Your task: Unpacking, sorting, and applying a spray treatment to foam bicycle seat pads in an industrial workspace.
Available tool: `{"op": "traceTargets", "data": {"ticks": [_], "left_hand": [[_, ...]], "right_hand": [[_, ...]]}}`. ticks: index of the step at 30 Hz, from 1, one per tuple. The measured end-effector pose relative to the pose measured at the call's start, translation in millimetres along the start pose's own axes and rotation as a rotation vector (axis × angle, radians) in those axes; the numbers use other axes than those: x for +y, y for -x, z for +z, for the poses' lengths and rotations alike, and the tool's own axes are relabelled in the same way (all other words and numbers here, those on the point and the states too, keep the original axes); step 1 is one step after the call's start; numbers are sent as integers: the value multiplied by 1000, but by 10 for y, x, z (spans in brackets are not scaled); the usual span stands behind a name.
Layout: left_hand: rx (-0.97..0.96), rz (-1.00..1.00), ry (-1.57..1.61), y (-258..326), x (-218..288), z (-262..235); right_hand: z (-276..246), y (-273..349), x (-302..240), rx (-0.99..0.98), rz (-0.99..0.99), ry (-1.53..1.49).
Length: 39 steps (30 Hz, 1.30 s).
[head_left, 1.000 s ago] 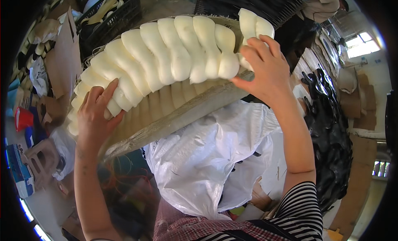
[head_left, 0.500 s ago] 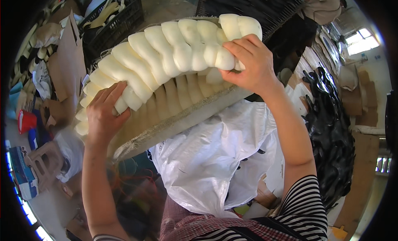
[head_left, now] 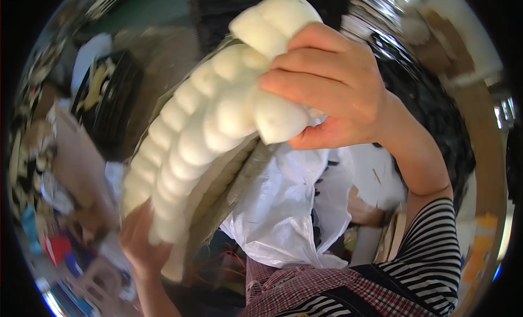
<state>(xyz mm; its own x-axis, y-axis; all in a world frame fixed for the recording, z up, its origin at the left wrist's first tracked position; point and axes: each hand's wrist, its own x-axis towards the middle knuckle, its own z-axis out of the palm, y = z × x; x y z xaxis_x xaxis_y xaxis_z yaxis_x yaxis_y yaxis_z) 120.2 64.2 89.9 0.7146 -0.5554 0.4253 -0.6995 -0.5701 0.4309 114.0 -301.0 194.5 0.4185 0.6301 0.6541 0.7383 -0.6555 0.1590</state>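
Observation:
A long curved row of nested cream sole-shaped pieces (head_left: pixel 218 118) spans between my two hands, running from the upper middle down to the left. My right hand (head_left: pixel 340 85) is closed on its upper end, fingers over the top and thumb underneath. My left hand (head_left: pixel 143 240), blurred, grips the lower end, its fingers partly hidden. Beneath the row, more cream pieces lie inside a greyish woven bag (head_left: pixel 239 180) with a frayed edge. Close to my body is a white plastic sack (head_left: pixel 267 219), with dark pieces showing at its opening.
At the far left a black crate (head_left: pixel 117 93) holds some light pieces. Cardboard (head_left: pixel 81 159) and a red package (head_left: pixel 58 248) lie among clutter on the left. A heap of glossy black pieces (head_left: pixel 457 137) stands to the right, behind my right arm.
The row has swung steeper, its right end up and closer, its left end lower. My right hand has come nearer; my left hand has dropped. The view has shifted too.

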Motion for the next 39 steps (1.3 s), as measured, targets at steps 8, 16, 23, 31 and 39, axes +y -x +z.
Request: {"op": "traceTargets", "data": {"ticks": [8,16,23,31,39], "left_hand": [[26,409,304,-579,1043,-207],[-225,814,571,-853,2593,732],[-652,873,1091,-68,5150,1795],[-854,704,1166,1154,7054,2768],[-1094,365,1229,1610,8520,2843]], "right_hand": [[-1877,135,-828,-154,159,441],[-3880,658,-2354,-863,940,848],[-5153,2367,-3789,-297,1223,925],[-6256,4675,-4756,-172,1480,906],[-7254,6239,-5274,276,1728,749]]}}
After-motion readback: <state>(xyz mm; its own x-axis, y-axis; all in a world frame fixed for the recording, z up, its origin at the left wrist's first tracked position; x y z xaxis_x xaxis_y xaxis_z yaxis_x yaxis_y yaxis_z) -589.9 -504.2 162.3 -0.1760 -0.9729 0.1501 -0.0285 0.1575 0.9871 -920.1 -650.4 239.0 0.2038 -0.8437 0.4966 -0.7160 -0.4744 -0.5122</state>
